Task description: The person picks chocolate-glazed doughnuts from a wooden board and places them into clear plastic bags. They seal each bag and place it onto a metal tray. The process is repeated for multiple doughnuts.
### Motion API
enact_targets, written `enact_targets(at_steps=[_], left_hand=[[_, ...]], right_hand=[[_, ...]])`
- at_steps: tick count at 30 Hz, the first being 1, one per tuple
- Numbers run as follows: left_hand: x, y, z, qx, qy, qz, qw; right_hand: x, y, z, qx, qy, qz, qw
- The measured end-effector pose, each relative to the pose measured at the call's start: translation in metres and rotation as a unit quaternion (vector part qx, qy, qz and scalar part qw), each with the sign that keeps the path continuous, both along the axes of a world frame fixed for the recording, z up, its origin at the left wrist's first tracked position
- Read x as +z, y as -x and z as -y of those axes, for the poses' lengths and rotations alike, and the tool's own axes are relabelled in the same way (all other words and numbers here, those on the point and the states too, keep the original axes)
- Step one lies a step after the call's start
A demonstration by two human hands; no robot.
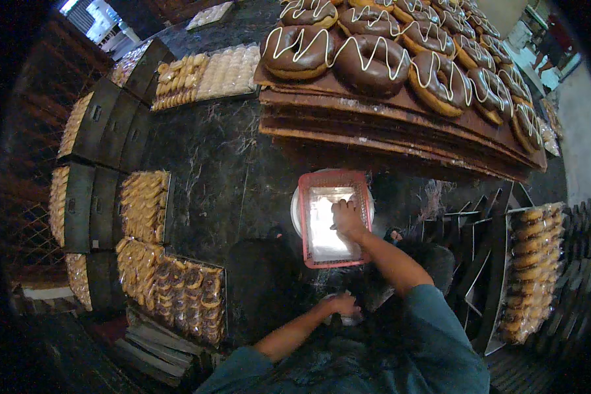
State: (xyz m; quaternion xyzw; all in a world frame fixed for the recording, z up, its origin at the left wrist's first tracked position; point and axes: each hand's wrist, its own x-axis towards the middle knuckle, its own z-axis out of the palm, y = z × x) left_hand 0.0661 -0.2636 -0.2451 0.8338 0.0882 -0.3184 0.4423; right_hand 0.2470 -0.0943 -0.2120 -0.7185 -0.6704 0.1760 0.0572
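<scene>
In front of me a red plastic basket rests on a round, pale basin or lid. Bright, shiny clear plastic, perhaps bags or film, lies inside it. My right hand reaches over the basket's right half with bent fingers at the plastic; whether it grips any is not clear. My left hand is low near my lap, beside a pale or clear item that is too dim to name; its fingers are partly hidden. Chocolate-glazed ring doughnuts with white zigzag icing cover the stacked brown boards beyond the basket.
Crates and trays of wrapped baked goods stand at the left. A tray of wrapped doughnuts sits on dark crates at the right. Another filled tray lies further back. A person is far off at the upper right.
</scene>
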Motion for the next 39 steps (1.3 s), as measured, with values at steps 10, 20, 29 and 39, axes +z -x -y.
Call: enact_targets(at_steps=[10, 20, 29, 39], left_hand=[[-0.027, -0.027, -0.016, -0.094, 0.017, -0.03, 0.995], [0.078, -0.028, -0.099, 0.122, 0.11, 0.062, 0.984], [0.212, 0.033, -0.137, 0.438, 0.296, 0.162, 0.833], [0.305, 0.039, -0.228, 0.287, 0.661, 0.286, 0.631]], right_hand=[[0.015, 0.004, -0.008, -0.009, 0.069, -0.02, 0.997], [-0.009, 0.019, -0.01, 0.026, 0.012, 0.02, 0.999], [0.109, 0.052, -0.049, 0.096, 0.029, -0.023, 0.995], [0.307, 0.077, 0.125, 0.299, -0.229, -0.007, 0.927]])
